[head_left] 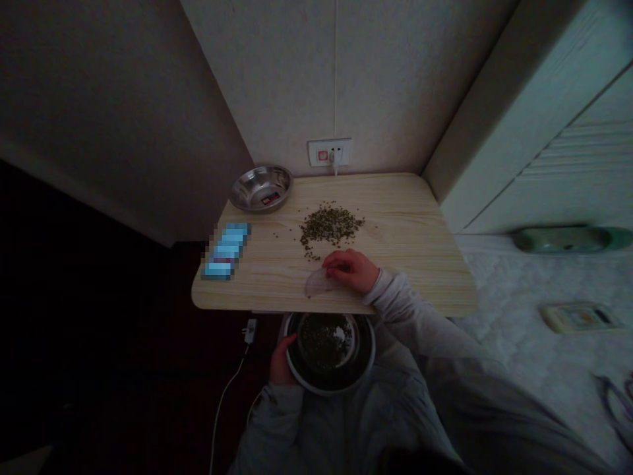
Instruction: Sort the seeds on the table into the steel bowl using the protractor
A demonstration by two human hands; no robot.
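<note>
Gathering seemed the step: the right hand (353,270) pinched a thin, translucent plastic scraper (316,285) near small dark-green beans (330,225) on the pale wooden counter (410,231); the left hand (283,366) gripped a round, white-rimmed bowl (330,392) (beans inside). The next stroke probably called for reaching behind the pile.

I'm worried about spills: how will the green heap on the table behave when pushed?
The green heap will probably break apart, being many loose little pieces. Some may skitter across the table, which looks flat and smooth; several already lie scattered.
</note>
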